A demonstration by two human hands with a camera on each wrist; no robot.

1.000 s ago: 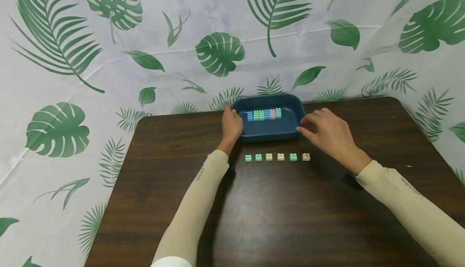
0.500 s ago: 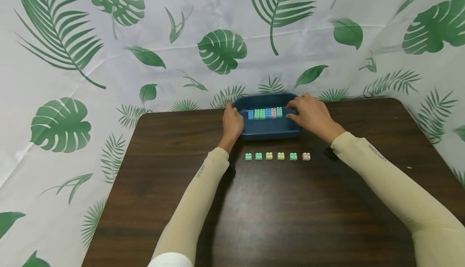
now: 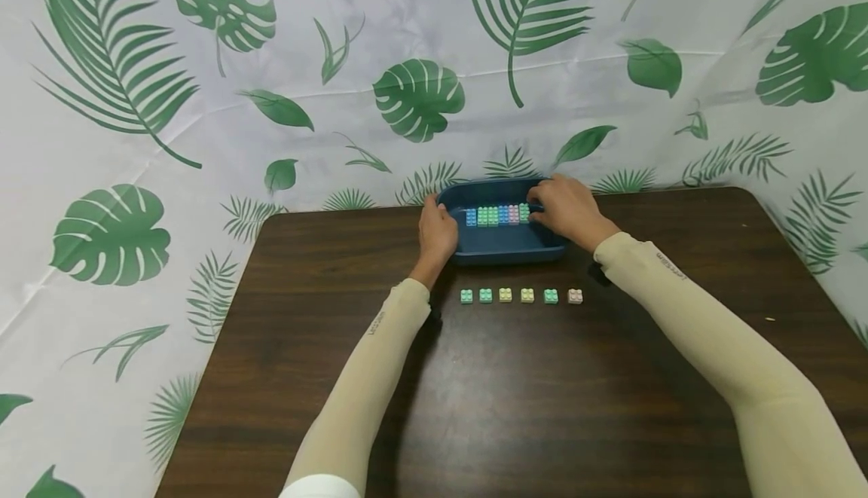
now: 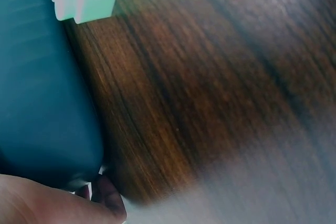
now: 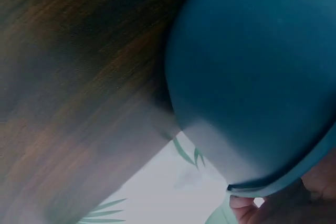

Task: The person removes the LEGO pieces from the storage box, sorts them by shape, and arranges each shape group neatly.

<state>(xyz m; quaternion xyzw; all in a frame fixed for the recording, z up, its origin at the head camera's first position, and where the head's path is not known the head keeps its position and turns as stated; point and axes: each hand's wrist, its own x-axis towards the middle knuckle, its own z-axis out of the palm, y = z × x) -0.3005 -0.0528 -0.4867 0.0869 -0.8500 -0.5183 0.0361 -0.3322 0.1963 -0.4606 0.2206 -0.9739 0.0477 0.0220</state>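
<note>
My left hand [image 3: 436,233] grips the left end of a dark blue plastic tray [image 3: 505,245], thumb on the rim; in the left wrist view its fingers [image 4: 110,198] wrap the tray's corner. Toy building bricks stand in a row inside: a blue brick [image 3: 471,217], green bricks [image 3: 487,216], another blue, a pink brick [image 3: 514,214] and a green brick [image 3: 524,210] at the right end. Over the tray's right side, my right hand [image 3: 568,206] has its bent thumb and forefinger right at that last green brick. Whether they pinch it I cannot tell.
Several small square bricks line up on the dark wooden table [image 3: 475,407] before the tray, among them a yellow brick [image 3: 527,295] and a pale pink brick [image 3: 575,296]. A leaf-patterned cloth [image 3: 305,68] hangs behind the table's far edge.
My right hand has moved left from the tray's right rim, in over the tray to the end green brick. My left hand keeps its hold on the tray; the bricks stay in place.
</note>
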